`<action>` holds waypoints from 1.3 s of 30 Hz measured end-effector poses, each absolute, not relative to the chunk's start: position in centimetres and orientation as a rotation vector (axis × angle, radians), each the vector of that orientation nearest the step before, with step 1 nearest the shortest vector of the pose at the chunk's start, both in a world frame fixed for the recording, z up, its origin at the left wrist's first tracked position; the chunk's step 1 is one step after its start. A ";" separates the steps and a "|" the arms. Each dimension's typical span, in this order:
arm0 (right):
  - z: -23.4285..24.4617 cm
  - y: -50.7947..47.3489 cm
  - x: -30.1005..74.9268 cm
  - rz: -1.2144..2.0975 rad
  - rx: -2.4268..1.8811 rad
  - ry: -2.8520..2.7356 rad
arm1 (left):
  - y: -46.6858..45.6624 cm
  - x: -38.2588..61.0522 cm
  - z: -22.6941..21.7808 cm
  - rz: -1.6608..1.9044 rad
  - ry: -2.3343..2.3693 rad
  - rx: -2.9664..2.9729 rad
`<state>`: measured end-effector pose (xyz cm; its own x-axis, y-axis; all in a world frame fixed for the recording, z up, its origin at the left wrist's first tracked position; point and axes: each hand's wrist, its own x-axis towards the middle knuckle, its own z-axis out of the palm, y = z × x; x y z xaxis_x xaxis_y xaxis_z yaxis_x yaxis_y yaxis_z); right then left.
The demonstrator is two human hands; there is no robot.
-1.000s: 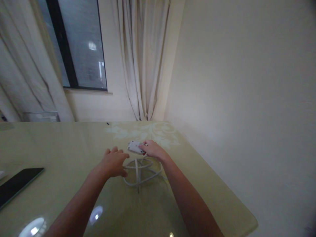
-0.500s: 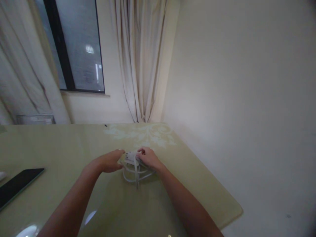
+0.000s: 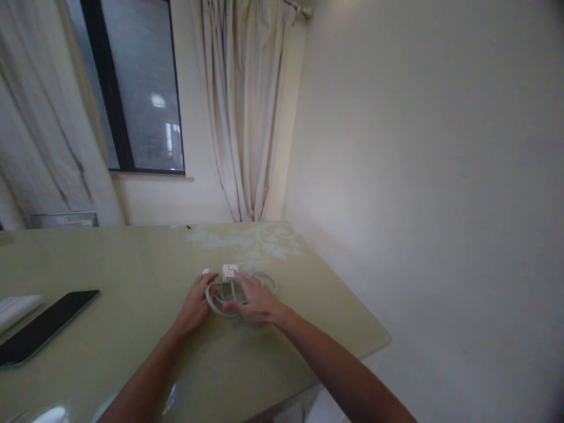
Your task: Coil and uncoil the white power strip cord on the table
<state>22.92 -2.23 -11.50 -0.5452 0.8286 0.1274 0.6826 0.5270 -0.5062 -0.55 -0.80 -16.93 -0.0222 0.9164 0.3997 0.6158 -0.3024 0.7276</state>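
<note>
A white power strip (image 3: 230, 271) with sockets on its top sits on the table amid its coiled white cable (image 3: 219, 311). My left hand (image 3: 197, 301) is at the left side of the coil, its fingers curled around loops of the cable. A small white piece (image 3: 205, 271) shows just above those fingers; what it belongs to I cannot make out. My right hand (image 3: 258, 299) lies over the right part of the coil, thumb and fingers spread apart, with a fingertip at the strip's edge. Part of the coil is hidden under this hand.
On the left of the glossy pale-green table (image 3: 132, 264) lies a dark flat tablet-like object (image 3: 48, 329), beside a white object (image 3: 17, 308). A tiny black item (image 3: 188, 227) is near the far edge. The wall (image 3: 418, 205) runs along the right, and curtains (image 3: 247, 117) hang behind.
My right hand has moved from a pinch at the strip to a spread hold over the coil. My left hand has closed in on the cable. The view has shifted slightly.
</note>
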 end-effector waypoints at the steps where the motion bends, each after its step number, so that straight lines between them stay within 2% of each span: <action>1: -12.4 -3.0 21.6 0.564 -1.287 -2.457 | -0.7 -0.9 -16.9 1.248 1.615 1.901; 7: -15.5 -4.6 17.4 0.200 -1.444 -2.386 | -0.3 -3.3 -16.1 1.317 1.852 1.720; 20: -14.0 5.1 21.5 0.132 -1.684 -2.244 | -1.2 -0.5 -16.2 1.251 1.791 1.970; 24: -14.4 5.9 21.0 0.174 -1.564 -2.240 | -0.9 1.1 -15.6 1.306 1.788 2.033; 28: -15.3 5.5 18.1 0.242 -1.316 -2.264 | -1.2 3.1 -15.0 1.345 1.660 2.366; 35: -16.3 2.6 16.0 0.363 -0.822 -2.416 | -2.4 3.0 -16.1 1.127 1.602 2.574; 39: -15.8 1.1 20.4 0.398 -0.927 -2.512 | -2.6 2.3 -17.0 0.850 1.671 2.570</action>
<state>20.37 1.13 -15.84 -0.6833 0.6681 0.2946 0.5443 0.7350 -0.4044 2.30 -2.57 -16.96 0.3054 0.8378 0.4527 0.8591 -0.4474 0.2485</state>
